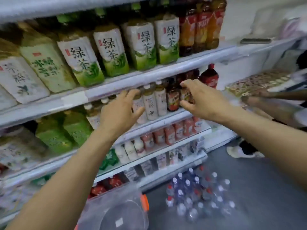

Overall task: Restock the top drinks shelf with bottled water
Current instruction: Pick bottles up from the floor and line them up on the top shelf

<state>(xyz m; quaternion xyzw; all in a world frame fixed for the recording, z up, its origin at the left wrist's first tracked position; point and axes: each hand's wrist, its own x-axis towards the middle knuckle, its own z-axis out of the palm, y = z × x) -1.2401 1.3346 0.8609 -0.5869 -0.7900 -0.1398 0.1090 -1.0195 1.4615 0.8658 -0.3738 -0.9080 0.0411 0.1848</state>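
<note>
Both reaching into the middle shelf [169, 119]: left hand [122, 112] spread loose against the pale bottles [150, 103], right hand [199, 100] pinching a dark-label bottle [185, 96]. The water bottles [199, 196] are down on the floor [252, 180], by the bottom shelf's edge.

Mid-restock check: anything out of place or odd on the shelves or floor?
Yes. The water bottles stand loose on the floor, none in hand. The right hand grips a brown-labelled bottle and the left hand reaches the pale bottles on a middle shelf, not the top. Nothing looks spilled.
</note>
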